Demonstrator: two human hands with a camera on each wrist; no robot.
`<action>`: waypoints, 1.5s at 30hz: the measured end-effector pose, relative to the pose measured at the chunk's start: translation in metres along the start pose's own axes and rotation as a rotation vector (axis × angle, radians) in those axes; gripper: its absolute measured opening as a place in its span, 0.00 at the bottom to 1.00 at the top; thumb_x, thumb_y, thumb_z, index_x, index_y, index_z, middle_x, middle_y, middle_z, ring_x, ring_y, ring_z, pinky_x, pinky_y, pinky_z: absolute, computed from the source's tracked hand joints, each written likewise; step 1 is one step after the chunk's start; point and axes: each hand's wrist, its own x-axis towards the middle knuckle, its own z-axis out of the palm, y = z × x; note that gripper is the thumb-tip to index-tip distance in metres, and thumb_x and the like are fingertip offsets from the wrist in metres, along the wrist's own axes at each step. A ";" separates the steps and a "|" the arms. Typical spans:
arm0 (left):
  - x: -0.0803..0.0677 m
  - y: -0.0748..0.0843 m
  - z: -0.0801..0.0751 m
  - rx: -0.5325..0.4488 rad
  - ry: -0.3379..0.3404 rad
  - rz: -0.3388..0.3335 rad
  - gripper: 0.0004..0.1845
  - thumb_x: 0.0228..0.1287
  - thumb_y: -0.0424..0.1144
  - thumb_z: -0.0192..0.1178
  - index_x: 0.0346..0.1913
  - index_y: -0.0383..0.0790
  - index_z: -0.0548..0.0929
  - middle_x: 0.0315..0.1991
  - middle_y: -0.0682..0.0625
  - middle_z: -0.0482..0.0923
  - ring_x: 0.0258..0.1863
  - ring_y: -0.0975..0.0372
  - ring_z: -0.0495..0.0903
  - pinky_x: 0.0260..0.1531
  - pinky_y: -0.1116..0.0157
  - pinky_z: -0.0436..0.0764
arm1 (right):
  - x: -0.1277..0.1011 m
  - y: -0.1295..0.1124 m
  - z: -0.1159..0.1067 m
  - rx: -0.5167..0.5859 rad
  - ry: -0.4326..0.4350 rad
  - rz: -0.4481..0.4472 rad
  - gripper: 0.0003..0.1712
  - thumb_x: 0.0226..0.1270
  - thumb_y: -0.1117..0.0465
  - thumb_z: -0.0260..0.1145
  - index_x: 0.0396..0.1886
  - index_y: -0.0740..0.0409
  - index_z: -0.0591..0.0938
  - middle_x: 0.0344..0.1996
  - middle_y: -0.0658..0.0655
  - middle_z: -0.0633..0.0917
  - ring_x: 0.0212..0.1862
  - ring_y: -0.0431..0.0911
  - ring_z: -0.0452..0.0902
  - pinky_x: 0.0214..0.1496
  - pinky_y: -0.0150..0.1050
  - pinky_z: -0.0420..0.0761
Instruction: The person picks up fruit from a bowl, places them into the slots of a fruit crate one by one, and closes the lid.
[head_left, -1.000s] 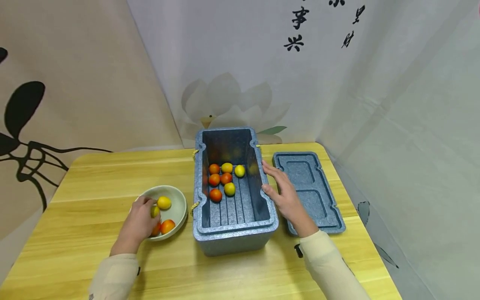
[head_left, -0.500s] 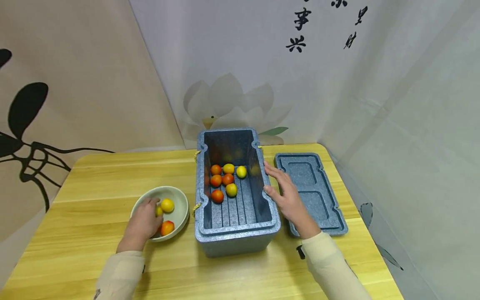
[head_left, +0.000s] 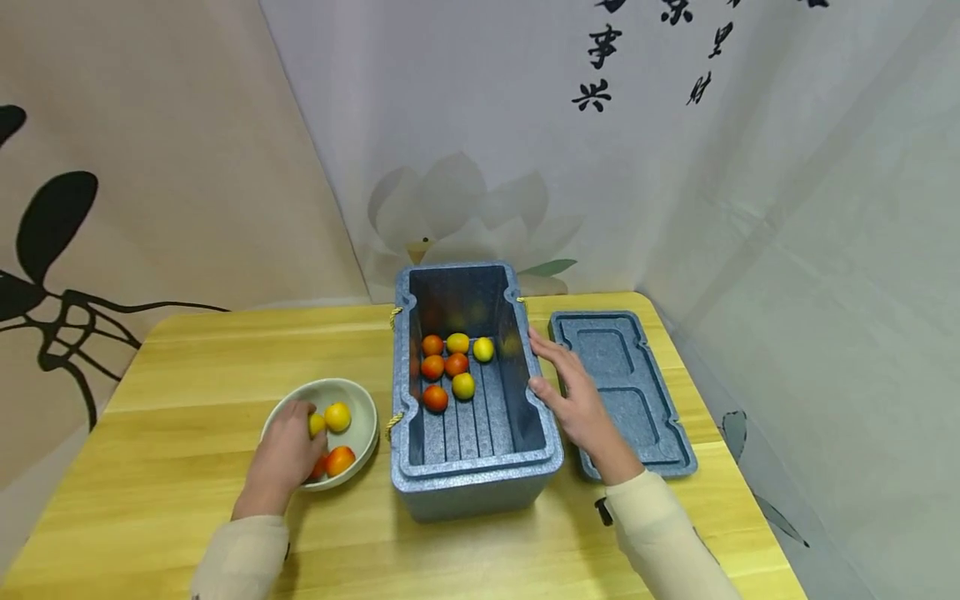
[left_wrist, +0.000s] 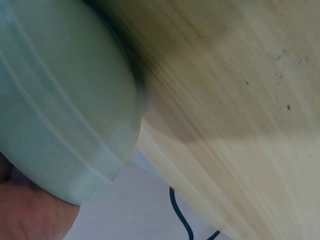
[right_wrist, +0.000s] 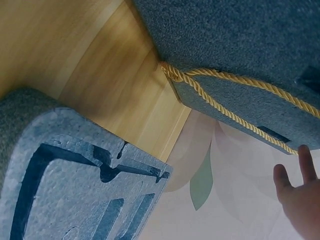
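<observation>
My left hand (head_left: 285, 450) reaches into a pale green bowl (head_left: 367, 446), with fingers and thumb around a small yellow fruit (head_left: 317, 424). Another yellow fruit (head_left: 337, 417) and two orange-red ones, one an orange fruit (head_left: 341, 460), lie beside it. The left wrist view shows mostly the bowl's outer wall (left_wrist: 75, 100), with part of the hand at lower left. My right hand (head_left: 573, 404) rests with extended fingers on the right rim of a grey-blue foam box (head_left: 480, 475). Inside the box sit several red, orange and yellow fruits (head_left: 456, 364).
A foam lid (head_left: 622, 375) with recessed panels lies right of the box, close to my right forearm. Yellow rope handles (right_wrist: 225, 75) hang along the box's sides. The wooden table (head_left: 202, 358) meets a printed cloth backdrop (head_left: 465, 125) behind.
The head view shifts slightly. My left hand stays in the bowl at the yellow fruit with small finger movements, and my right hand stays on the box rim.
</observation>
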 end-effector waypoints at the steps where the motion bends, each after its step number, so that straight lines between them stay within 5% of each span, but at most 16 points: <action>1: -0.001 0.000 0.001 -0.004 0.001 -0.004 0.22 0.58 0.27 0.63 0.52 0.16 0.71 0.49 0.26 0.70 0.49 0.38 0.72 0.55 0.41 0.72 | 0.000 -0.005 -0.001 0.002 -0.004 0.003 0.28 0.76 0.56 0.58 0.69 0.67 0.69 0.71 0.62 0.66 0.70 0.59 0.58 0.70 0.64 0.51; 5: -0.003 0.000 0.003 -0.013 0.017 -0.011 0.23 0.58 0.28 0.64 0.52 0.17 0.71 0.50 0.26 0.70 0.51 0.36 0.72 0.56 0.40 0.71 | 0.001 -0.024 -0.005 -0.006 -0.019 0.020 0.28 0.74 0.60 0.59 0.68 0.70 0.69 0.70 0.66 0.66 0.69 0.61 0.58 0.69 0.64 0.54; 22: -0.002 0.003 -0.006 -0.026 0.029 -0.068 0.23 0.64 0.33 0.61 0.58 0.22 0.72 0.55 0.28 0.71 0.51 0.34 0.73 0.51 0.37 0.72 | 0.002 -0.028 -0.005 0.001 -0.023 0.043 0.27 0.73 0.64 0.59 0.68 0.69 0.69 0.71 0.65 0.65 0.70 0.61 0.57 0.69 0.65 0.54; 30: -0.002 0.008 -0.010 -0.103 0.134 0.011 0.20 0.63 0.32 0.65 0.55 0.26 0.74 0.51 0.35 0.72 0.48 0.39 0.75 0.49 0.40 0.76 | 0.002 -0.028 -0.006 0.006 -0.017 0.038 0.27 0.72 0.66 0.59 0.69 0.69 0.69 0.71 0.64 0.65 0.70 0.61 0.57 0.69 0.64 0.54; 38: 0.000 0.009 -0.005 -0.316 0.222 0.193 0.18 0.56 0.25 0.70 0.48 0.29 0.77 0.49 0.40 0.76 0.48 0.48 0.78 0.40 0.53 0.83 | 0.001 -0.030 -0.007 0.000 -0.022 0.047 0.27 0.73 0.64 0.59 0.68 0.69 0.69 0.71 0.65 0.65 0.70 0.61 0.57 0.69 0.65 0.53; 45: 0.007 0.010 -0.007 -0.335 0.257 0.219 0.18 0.54 0.24 0.71 0.46 0.28 0.79 0.48 0.41 0.76 0.47 0.49 0.79 0.39 0.61 0.82 | 0.001 -0.014 -0.003 0.005 -0.010 0.024 0.28 0.76 0.57 0.58 0.70 0.65 0.69 0.71 0.61 0.65 0.71 0.58 0.56 0.70 0.64 0.52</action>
